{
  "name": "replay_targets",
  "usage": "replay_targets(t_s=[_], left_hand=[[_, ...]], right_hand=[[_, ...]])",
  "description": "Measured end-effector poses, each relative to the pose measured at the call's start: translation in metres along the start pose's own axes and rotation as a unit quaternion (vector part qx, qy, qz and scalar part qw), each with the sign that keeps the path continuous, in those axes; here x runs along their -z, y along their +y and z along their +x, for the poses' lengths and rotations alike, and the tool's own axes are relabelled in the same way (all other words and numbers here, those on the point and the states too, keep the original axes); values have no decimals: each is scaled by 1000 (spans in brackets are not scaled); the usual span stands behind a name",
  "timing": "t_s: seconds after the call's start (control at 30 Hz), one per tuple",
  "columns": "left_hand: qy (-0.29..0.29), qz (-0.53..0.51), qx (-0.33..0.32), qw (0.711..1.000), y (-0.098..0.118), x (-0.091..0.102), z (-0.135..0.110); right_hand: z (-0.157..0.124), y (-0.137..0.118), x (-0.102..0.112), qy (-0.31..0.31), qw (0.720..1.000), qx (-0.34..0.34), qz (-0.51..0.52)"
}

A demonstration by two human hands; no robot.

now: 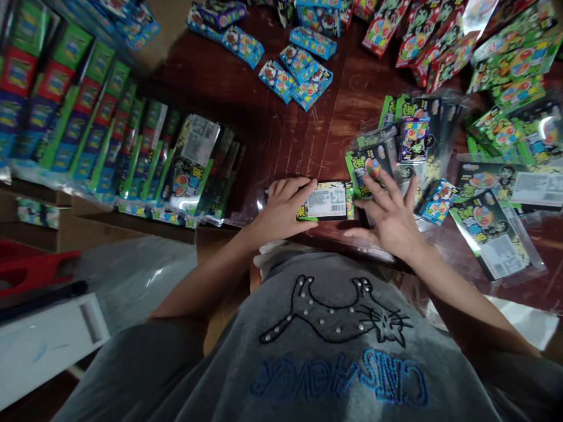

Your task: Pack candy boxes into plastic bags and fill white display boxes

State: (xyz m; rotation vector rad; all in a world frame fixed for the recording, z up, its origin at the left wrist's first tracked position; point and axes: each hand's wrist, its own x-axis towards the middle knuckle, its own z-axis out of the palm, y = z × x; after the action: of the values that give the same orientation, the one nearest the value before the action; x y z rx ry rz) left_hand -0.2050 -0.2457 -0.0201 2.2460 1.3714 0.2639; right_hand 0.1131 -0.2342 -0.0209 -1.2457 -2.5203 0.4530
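A flat black-and-green packet with a white barcode label lies at the table's front edge. My left hand holds its left end, the thumb along the near edge and the fingers along the far edge. To the right, my right hand is open, its fingers spread over a black-and-green printed card in a clear sleeve. Just beyond that hand, a small purple box rests on more sleeved cards. A small blue box sits right of my right hand.
Filled packs stand in a row at the left, ending with a labelled pack. Blue boxes lie at the back, with red boxes and green boxes to the right. Sleeved cards cover the right side.
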Motion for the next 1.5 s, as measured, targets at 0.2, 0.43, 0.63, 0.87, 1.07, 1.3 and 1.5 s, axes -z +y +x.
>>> replay_targets(t_s=[0.2, 0.43, 0.63, 0.87, 1.07, 1.3, 1.5], left_hand=[[23, 31, 61, 997, 31, 17, -7], [261, 116, 281, 916, 7, 81, -30], [275, 139, 395, 866, -59, 106, -39], [311, -68, 160, 934, 13, 58, -3], [171, -453, 129, 865, 54, -13, 73], [79, -397, 82, 911, 68, -20, 101], [12, -359, 45, 932, 83, -25, 92]], right_hand=[[2, -7, 19, 32, 999, -11, -20], [-11, 29, 38, 43, 939, -223, -258], [5, 35, 36, -106, 932, -233, -257], [24, 10, 42, -52, 967, -232, 95], [27, -16, 43, -5, 950, -238, 200], [23, 1, 59, 165, 977, -124, -51], [38, 10, 77, 63, 993, -76, -62]])
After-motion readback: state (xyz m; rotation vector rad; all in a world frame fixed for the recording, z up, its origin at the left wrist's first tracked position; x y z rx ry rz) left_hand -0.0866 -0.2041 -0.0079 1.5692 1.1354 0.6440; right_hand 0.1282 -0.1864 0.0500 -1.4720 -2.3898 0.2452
